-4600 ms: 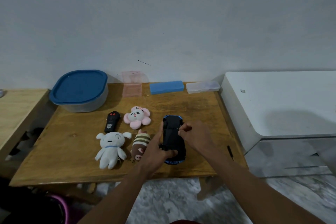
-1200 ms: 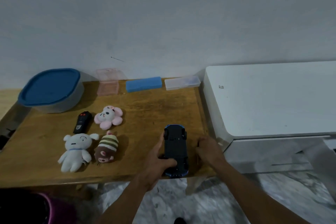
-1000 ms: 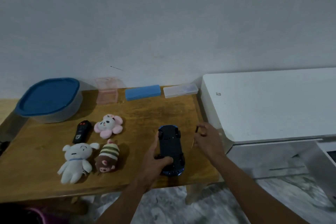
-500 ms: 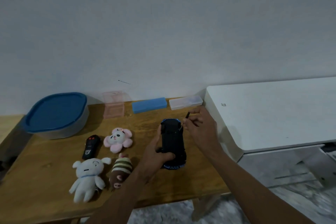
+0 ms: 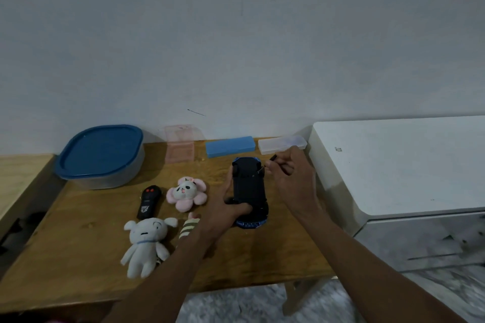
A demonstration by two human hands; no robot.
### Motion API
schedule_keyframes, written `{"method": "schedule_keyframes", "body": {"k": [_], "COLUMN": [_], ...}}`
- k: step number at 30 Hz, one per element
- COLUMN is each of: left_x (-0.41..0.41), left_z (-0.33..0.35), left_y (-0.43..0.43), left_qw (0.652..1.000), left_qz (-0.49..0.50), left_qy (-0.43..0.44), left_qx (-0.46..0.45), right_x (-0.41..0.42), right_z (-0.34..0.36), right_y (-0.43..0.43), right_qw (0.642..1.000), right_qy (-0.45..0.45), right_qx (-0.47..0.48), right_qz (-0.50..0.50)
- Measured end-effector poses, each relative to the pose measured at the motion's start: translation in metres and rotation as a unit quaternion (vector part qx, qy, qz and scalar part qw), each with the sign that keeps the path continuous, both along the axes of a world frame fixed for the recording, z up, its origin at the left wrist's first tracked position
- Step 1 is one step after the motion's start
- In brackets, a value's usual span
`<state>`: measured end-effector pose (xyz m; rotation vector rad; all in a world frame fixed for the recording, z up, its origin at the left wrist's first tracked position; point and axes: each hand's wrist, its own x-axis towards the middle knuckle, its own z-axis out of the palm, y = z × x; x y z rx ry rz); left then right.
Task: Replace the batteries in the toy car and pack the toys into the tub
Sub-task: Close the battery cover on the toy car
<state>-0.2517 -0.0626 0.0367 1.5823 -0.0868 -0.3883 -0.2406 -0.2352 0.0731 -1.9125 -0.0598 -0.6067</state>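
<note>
the toy car (image 5: 248, 187) is lying upside down on the wooden table (image 5: 78, 275), right of the middle, its black underside facing up and its blue body showing only at the far and near ends. the left hand (image 5: 227, 211) is gripping the car's near end, thumb curling across the underside and fingers wrapping the left flank. the right hand (image 5: 291, 181) is hovering just beside the car's far right corner, fingers curled and pinching a small screwdriver (image 5: 270, 160). the tool is slanting down to the left, its thin metal tip meeting the underside near the far right wheel. whether the tip is sitting in a screw is too small to tell.

the tub (image 5: 105, 179) is sitting at the table's far left corner, well apart from the car, with its blue lid (image 5: 101, 151) on. along the wall a pink clear box (image 5: 179, 149), a blue box (image 5: 229, 146) and a frosted case (image 5: 282, 145) are lining up left to right. left of the car a black remote (image 5: 148, 202) is lying beside a pink flower plush (image 5: 186, 193). nearer the front edge a white plush (image 5: 145, 241) is lying face up next to a striped plush (image 5: 189, 227), which the left forearm is mostly hiding. a white cabinet (image 5: 393, 165) is standing against the table's right side.
</note>
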Motion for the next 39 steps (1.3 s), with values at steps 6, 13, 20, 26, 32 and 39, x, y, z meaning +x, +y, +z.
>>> {"method": "schedule_keyframes", "body": {"k": [6,13,20,26,32,39], "left_x": [0.0003,-0.0006,-0.0022,-0.0037,-0.0044,-0.005], "left_z": [-0.0016,-0.0037,-0.0044,-0.0038,-0.0034,-0.0005], "left_y": [0.0029,0.0032,0.0025,0.0015,0.0008,0.0002], "left_qw": [1.0,1.0,1.0,1.0,0.999,1.0], "left_qz": [0.003,0.01,0.011,0.011,0.014,0.018], "left_qy": [0.012,0.017,0.017,0.01,0.015,0.01], "left_qx": [-0.014,-0.014,-0.023,-0.02,-0.026,-0.02], "right_x": [0.0089,0.0105,0.0089,0.0076,0.0087,0.0089], "right_z": [-0.0026,-0.004,-0.0054,-0.0061,-0.0072,-0.0043], "right_y": [0.0063,0.008,0.006,0.0056,0.0049,0.0046], "right_qw": [1.0,0.999,0.999,0.999,0.998,0.998], "right_qy": [-0.008,-0.013,-0.018,-0.024,-0.028,-0.031], "right_qx": [-0.022,-0.035,-0.034,-0.04,-0.05,-0.058], "right_qz": [0.021,0.018,0.023,0.027,0.027,0.023]}}
